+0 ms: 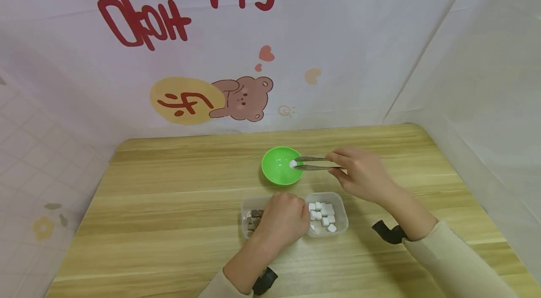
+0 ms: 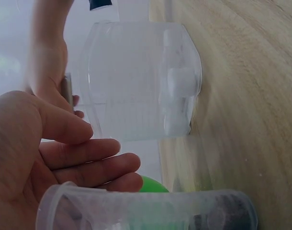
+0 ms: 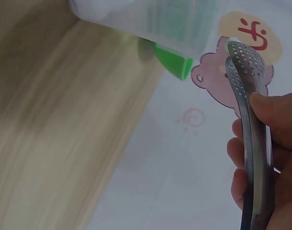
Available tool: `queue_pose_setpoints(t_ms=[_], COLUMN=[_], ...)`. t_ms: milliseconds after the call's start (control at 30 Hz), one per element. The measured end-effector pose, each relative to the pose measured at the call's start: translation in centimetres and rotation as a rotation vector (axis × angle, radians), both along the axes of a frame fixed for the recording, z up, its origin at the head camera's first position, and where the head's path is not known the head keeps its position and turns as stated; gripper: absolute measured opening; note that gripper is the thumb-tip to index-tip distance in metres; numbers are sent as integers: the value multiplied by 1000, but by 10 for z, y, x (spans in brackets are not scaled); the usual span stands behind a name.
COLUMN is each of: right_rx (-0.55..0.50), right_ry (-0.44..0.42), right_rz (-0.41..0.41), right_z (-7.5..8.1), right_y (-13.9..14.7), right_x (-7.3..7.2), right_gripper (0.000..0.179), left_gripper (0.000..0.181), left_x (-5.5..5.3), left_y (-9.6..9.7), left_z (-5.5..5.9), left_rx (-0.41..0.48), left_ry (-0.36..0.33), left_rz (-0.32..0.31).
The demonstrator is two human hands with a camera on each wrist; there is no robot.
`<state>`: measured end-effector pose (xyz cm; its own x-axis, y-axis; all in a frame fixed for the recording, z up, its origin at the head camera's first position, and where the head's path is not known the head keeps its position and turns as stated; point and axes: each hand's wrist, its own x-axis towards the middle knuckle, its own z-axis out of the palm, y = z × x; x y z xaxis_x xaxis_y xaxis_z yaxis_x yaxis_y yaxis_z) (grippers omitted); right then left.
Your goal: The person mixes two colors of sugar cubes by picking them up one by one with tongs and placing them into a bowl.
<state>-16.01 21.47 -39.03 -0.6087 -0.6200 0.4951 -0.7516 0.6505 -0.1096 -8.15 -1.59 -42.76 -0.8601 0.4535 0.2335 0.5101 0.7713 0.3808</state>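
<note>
My right hand (image 1: 363, 173) grips metal tongs (image 1: 314, 167) with perforated tips, pointing left. Between the tips sits a small white cube (image 1: 293, 164), over the right side of a green bowl (image 1: 276, 173). In the right wrist view, thumb and fingers wrap round the tongs (image 3: 258, 167). My left hand (image 1: 285, 215) hovers over two clear plastic tubs, partly covering both in the head view. Its fingers are loosely bent around nothing in the left wrist view. The left tub (image 1: 244, 220) has dark brown pieces in it; the right tub (image 1: 345, 223) contains several white cubes.
The wood-grain table (image 1: 169, 223) carries the bowl behind the two tubs. Behind it hangs a pale printed curtain (image 1: 359, 53) with a bear and red lettering. Black straps (image 1: 389, 232) hang at both wrists.
</note>
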Motion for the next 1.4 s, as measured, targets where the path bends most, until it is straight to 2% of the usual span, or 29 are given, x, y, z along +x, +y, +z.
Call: queue_pose_setpoints(t_ms=[200,400,700,967,1400], right_rx=[10,4,-6,10,85], right_ry=[-45,-80,-21,22,47], right_rz=[-14,-24,11,22,62], right_z=[-11,-11,2,10,22], right_y=[-3,0,16,32,42], right_x=[-5,-3,15,30,51], right_gripper=[29,29,28,26,26], left_gripper=[48,48,49,49,48], left_x=[-1,-1,-1,0,1], left_y=[1,1,2,1,1], left_z=[0,0,0,1,1], left_rx=[5,7,11,36,52], left_ry=[-8,-5,3,-25,-28], left_rz=[-2,5,4,7,6])
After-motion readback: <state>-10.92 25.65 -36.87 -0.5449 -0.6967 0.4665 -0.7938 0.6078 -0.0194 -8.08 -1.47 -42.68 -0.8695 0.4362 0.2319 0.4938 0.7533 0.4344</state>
